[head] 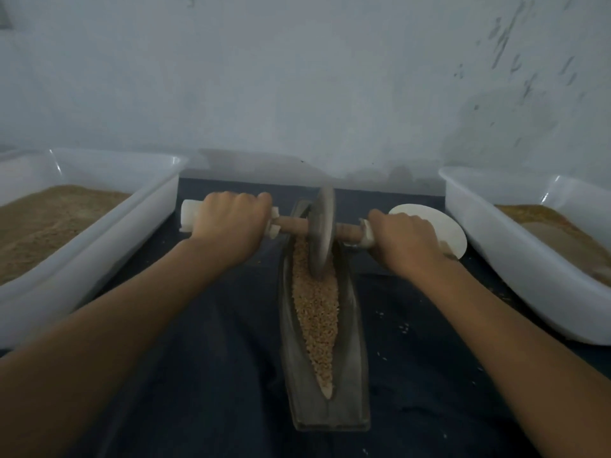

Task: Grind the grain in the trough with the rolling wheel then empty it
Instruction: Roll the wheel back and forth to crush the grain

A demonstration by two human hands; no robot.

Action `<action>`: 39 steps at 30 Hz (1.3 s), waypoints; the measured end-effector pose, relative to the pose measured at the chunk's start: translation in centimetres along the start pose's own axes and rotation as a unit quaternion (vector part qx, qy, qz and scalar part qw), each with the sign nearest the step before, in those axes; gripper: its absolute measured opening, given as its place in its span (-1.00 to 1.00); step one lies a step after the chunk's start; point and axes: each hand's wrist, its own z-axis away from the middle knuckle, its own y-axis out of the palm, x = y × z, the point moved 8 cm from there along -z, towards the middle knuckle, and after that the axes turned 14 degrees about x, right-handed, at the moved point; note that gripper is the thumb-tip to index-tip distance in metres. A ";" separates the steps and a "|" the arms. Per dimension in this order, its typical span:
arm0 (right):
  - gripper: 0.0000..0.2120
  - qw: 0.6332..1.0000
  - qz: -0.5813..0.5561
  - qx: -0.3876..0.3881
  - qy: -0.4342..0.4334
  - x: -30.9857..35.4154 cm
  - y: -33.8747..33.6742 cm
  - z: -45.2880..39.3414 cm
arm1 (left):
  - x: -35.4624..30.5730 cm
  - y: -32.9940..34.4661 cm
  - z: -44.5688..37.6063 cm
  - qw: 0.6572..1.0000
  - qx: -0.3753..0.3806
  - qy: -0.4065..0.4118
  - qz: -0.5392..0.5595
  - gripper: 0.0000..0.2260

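The left hand (pixel 231 223) is curled around the pale-wrapped end of the axle (pixel 294 224), knuckles up, and the right hand (pixel 405 241) grips the other wrapped end the same way. Between the two hands, on the bare wooden middle of the axle, stands the wheel (pixel 322 233), a grey metal disc set upright on its edge. Its lower rim sits in the grain (pixel 315 312) at the far part of the trough (pixel 350 375).

The trough is a long, narrow, boat-shaped metal piece that runs from just under the hands back toward the person, passing between the two forearms. Whole tan grain fills its groove from the wheel down to the near tip.

Just beyond the right hand, partly hidden by it, lies a white round plate (pixel 439 226). Further out on that side is a white plastic tub (pixel 515 249) holding brownish ground material. Out past the left hand is a second white tub (pixel 109 223), also filled with tan material.

All of this rests on a dark blue cloth (pixel 205 375) covering the table, with a few loose grains scattered on it near the right forearm. Beyond the hands rises a pale, scuffed wall (pixel 297 77) with dark marks toward the right.
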 end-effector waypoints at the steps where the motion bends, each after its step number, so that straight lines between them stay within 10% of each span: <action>1: -0.77 1.000 -0.013 0.014 -0.006 0.1 0.0 0.9 | -0.3 -0.2 0.9 1.000 0.007 0.001 -0.003 -0.75; 12: -0.42 0.989 0.025 -0.028 -0.146 2.7 -4.9 12.0 | -1.0 -2.8 11.7 0.996 0.042 0.079 0.027 -0.58; 22: -0.82 0.999 0.030 -0.025 -0.009 0.3 -1.3 -2.1 | 0.7 1.4 -1.7 0.999 -0.010 0.007 0.037 -0.74; 34: -0.56 0.987 0.045 -0.017 -0.154 1.9 -3.2 11.4 | -1.7 -2.7 10.8 0.995 -0.009 0.101 0.005 -0.54; 39: -0.67 0.993 0.052 0.064 -0.079 1.3 -1.0 8.6 | -1.5 -1.1 7.7 0.997 0.047 0.058 -0.014 -0.67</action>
